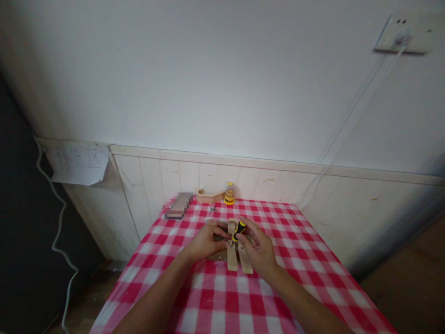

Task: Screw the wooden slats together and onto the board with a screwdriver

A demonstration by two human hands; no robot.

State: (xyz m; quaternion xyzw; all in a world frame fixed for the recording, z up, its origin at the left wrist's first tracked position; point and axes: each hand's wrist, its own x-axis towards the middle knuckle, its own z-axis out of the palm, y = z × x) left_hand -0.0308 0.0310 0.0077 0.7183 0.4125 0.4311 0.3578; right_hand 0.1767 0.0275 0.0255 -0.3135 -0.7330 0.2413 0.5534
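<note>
In the head view, a red-and-white checked tablecloth [215,299] spreads below a white wall [215,83]. Between the hands, a yellow-and-black screwdriver [239,227] leans over pale wooden strips [232,263]; steady work likely wants its shaft kept aligned, the wood braced. The right hand [260,248] clamps its handle; the left hand [207,240] has fingertips bunched near its lower end, whether pinching anything I cannot tell.

Worktop [208,301] across lower middle of frame, against wall [222,93]. Below frame centre, on worktop: two strips [232,263] side by side, left grip [208,239] at left, right grip [259,246] at right, screwdriver [239,228] between grips, over strips. Board [218,256] under left grip. Far edge, left to right: pixelated slab [179,206], hooked piece [207,197], bottle [230,194]. Upper right, on wall: socket [405,35].
</note>
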